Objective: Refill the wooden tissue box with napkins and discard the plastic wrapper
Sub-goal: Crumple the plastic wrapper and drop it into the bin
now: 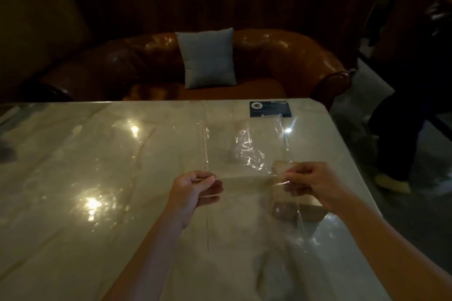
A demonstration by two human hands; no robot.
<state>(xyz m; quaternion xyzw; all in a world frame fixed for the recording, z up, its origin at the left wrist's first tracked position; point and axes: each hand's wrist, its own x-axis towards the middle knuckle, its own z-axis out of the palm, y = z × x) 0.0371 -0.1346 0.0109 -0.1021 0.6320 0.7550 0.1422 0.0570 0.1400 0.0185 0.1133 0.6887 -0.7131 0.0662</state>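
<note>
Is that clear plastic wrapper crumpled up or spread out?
Spread out. The plastic wrapper is stretched flat between the left hand and right hand above the table.

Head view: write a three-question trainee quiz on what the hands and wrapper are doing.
1. True or false: both hands pinch the plastic wrapper.
2. What sits on the sofa behind the table? A) cushion B) laptop C) cup
3. Name the brown object seen through the wrapper under the right hand.

Key: 1 true, the left hand grips it too; 2 A, the cushion; 3 the wooden tissue box.
</note>
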